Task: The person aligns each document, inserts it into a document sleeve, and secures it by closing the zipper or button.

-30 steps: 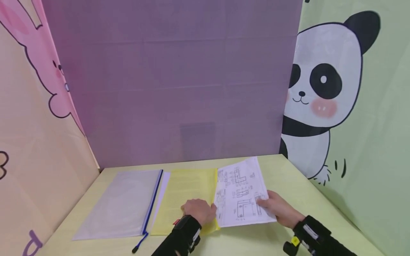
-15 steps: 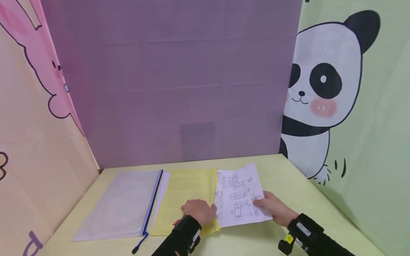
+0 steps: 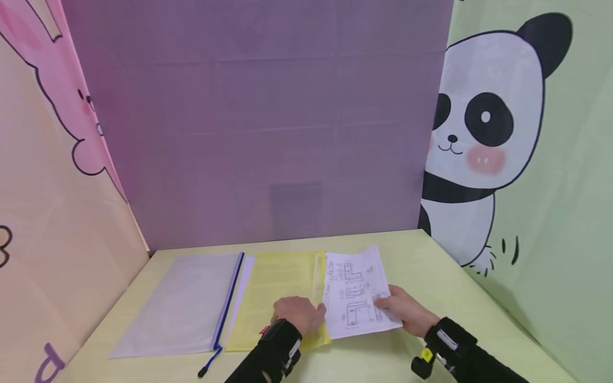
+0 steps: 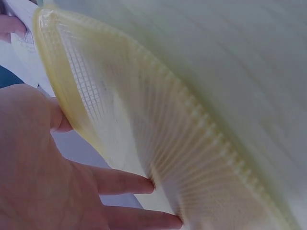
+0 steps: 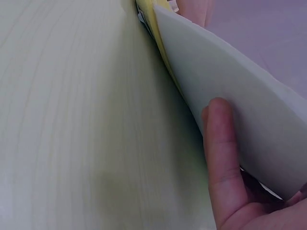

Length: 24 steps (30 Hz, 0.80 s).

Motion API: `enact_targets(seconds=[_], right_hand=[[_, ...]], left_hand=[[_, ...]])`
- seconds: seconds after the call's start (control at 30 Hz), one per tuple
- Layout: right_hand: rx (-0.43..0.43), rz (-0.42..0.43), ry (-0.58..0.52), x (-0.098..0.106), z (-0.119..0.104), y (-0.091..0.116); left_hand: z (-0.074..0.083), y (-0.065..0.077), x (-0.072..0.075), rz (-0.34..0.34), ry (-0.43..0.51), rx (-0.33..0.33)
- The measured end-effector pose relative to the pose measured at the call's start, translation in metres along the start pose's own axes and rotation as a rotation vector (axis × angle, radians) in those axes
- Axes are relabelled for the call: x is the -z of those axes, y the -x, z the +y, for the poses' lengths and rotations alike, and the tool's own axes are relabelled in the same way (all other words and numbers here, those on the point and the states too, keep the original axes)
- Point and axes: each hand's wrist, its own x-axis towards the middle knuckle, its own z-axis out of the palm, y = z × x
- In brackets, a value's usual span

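A yellow mesh file bag point(image 3: 282, 276) lies on the table, its opening at the right side. My left hand point(image 3: 298, 314) grips the bag near that opening: in the left wrist view the thumb is at the yellow rim point(image 4: 62, 105) and the fingers point(image 4: 129, 182) crease the mesh. My right hand point(image 3: 407, 308) pinches a stack of white paper point(image 3: 354, 292) printed with technical drawings, thumb on top and fingers beneath. The stack's left edge meets the bag's opening. Its right part is raised above the table in the right wrist view.
To the left lies a clear file bag point(image 3: 177, 303) with a blue zip edge and a dangling blue pull point(image 3: 207, 367). A white sheet's strip point(image 3: 243, 282) shows between the bags. The pale wooden table point(image 3: 412, 260) meets a purple back wall point(image 3: 287, 133).
My right hand has shifted left with the paper stack, bringing it closer to the yellow bag, and its top edge has dropped. My left hand has stayed nearly in place.
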Motion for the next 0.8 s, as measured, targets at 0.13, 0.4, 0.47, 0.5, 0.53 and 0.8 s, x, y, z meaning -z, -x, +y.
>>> enact_targets(seconds=[0.13, 0.4, 0.47, 0.5, 0.53, 0.8], right_hand=[[0.006, -0.001, 0.002, -0.004, -0.001, -0.001], [0.002, -0.012, 0.011, -0.010, -0.003, -0.006], [0.006, -0.018, 0.009, -0.011, -0.003, -0.007], [0.010, -0.024, 0.008, -0.012, -0.003, -0.008], [0.011, -0.030, 0.006, -0.013, -0.003, -0.009], [0.027, -0.063, -0.002, -0.019, 0.003, -0.015]], left_hand=[[0.002, -0.001, -0.002, 0.002, 0.040, 0.017], [0.003, -0.002, -0.004, 0.025, 0.011, -0.001], [0.003, -0.001, -0.003, 0.027, -0.003, -0.015], [0.002, -0.001, -0.003, 0.027, -0.010, -0.023], [0.002, 0.000, -0.003, 0.028, -0.013, -0.029], [0.001, 0.001, -0.004, 0.036, -0.015, -0.025]])
